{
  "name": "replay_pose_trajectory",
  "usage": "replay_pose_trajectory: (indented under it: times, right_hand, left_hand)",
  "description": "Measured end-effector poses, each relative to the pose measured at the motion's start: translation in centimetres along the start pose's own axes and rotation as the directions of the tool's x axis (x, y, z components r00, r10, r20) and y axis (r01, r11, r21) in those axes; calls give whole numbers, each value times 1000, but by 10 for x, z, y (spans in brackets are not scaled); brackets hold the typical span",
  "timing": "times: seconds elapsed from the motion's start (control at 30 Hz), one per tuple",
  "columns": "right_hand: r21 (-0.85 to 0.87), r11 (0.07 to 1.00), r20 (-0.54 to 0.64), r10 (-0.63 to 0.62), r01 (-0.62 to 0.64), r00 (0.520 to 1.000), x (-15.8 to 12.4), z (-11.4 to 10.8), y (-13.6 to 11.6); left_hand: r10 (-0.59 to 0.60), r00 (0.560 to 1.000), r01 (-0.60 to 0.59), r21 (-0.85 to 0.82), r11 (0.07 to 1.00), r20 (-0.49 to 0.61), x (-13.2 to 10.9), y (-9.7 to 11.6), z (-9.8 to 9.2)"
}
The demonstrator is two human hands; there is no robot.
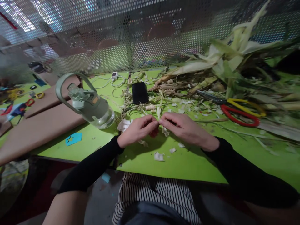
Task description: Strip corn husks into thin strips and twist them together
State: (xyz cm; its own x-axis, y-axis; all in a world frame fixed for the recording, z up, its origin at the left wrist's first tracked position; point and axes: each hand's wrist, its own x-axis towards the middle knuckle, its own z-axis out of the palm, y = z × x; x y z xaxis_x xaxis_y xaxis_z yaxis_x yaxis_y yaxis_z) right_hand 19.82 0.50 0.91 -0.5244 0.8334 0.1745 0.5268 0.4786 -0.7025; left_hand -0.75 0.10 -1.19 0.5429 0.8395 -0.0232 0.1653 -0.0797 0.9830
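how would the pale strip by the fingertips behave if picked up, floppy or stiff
The pale strip looks thin and leaf-like, so it would probably bend rather than stay stiff. It is small beside the right hand, so likely very light. It may tear easily, judging by the ragged scraps on the green table.

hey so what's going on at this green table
Someone in black sleeves has their left hand and right hand together over a green table, both pinching what looks like a small pale strip. Pale scraps lie on the table. Beyond the hands lies a black phone; a bottle stands to the left, and scissors lie to the right, near a heap of husks.
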Motion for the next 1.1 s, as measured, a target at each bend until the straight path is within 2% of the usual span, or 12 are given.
replay_pose_trajectory:
  times: [0.1, 0.17, 0.3, 0.37, 0.47, 0.6, 0.7, 0.8, 0.93, 1.0, 1.1]
  right_hand:
    - [24, 999, 13, 45, -45, 999, 1, 0, -1]
    - [56, 994, 2, 90, -90, 996, 1, 3, -1]
    - [96, 984, -74, 155, -147, 985, 1, 10, -3]
    - [167, 975, -119, 168, -147, 979, -1, 12, -5]
    - [320, 940, -160, 176, -118, 971, -4, 15, -8]
    - [434, 895, -164, 186, -99, 969, -7, 18, -4]
    - [469, 876, -155, 210, -116, 965, -6, 20, 1]
    - [462, 873, -113, 231, -155, 966, -4, 19, 5]
    - [432, 885, -29, 206, -173, 978, -1, 13, 9]
    - [443, 879, -22, 211, -180, 977, -1, 10, 10]
    - [480, 857, -38, 237, -190, 971, -1, 10, 10]
  left_hand:
    - [21, 1000, -20, 30, 999, -21, 2, 1, 0]
    - [64, 995, -55, 118, 991, -78, 3, 1, 2]
    - [181, 973, -139, 268, 954, -141, 3, 0, 10]
    - [185, 972, -153, 207, 966, -144, 3, -1, 14]
    - [146, 982, -150, -20, 989, -118, 3, -1, 17]
    - [52, 996, -69, -235, 969, -74, 4, -1, 15]
    - [-21, 998, 3, -311, 950, -55, 6, -4, 13]
    - [-85, 996, 89, -354, 931, 27, 5, -6, 9]
    - [-134, 987, 157, -327, 932, 91, 3, -3, 5]
    - [-84, 996, 85, -245, 966, 14, 2, -2, 4]
    - [85, 983, -97, -67, 993, -163, 2, -3, 6]
